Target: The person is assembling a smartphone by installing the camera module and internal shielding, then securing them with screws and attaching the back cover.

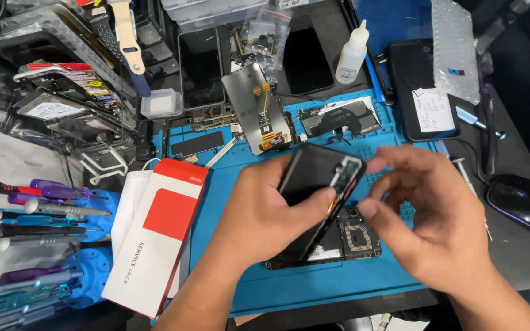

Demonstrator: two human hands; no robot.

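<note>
The left hand (259, 214) grips a black phone back cover (317, 184) from below, thumb pressed across its lower part, holding it tilted above the blue work mat (338, 282). The right hand (430, 214) sits just to the right of the cover, its fingers half curled and its fingertips touching the cover's upper right edge by the camera cut-out; it holds nothing else. Under the cover, flat on the mat, lies an opened phone body (345, 239) with its circuit boards showing.

Farther off on the mat lie a grey screen panel with an orange ribbon cable (257, 107) and a dark phone part (338, 117). A white squeeze bottle (351, 55) stands at the far side, beside a black phone (305, 61). To the left, partly over the mat's edge, rests a red and white box (154, 236), and a rack of screwdrivers (38, 214) stands at the far left. A dark computer mouse (522, 202) sits at the right edge of the table.
</note>
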